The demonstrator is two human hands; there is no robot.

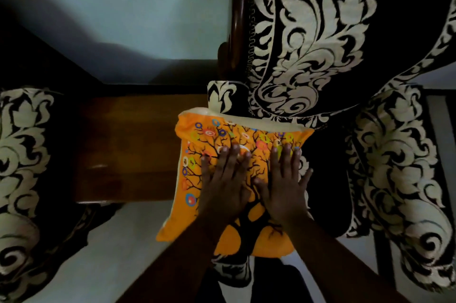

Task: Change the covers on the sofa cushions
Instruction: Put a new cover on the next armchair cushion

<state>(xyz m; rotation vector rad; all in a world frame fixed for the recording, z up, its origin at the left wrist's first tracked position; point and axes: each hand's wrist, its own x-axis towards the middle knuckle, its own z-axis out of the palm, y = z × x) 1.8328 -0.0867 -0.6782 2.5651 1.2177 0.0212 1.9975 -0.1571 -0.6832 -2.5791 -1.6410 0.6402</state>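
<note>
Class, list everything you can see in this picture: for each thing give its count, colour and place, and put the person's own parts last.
Orange printed cushion: one, orange with a black tree and coloured rings, centre, on the sofa seat.
Black-and-cream patterned sofa: one, black with cream scrollwork, top right; padded arm at right.
Matching patterned chair arm: one, black and cream, far left.
Brown wooden table: one, left of the cushion.
Pale wall: top left.
Hands: left hand and right hand, flat on the cushion.
</note>
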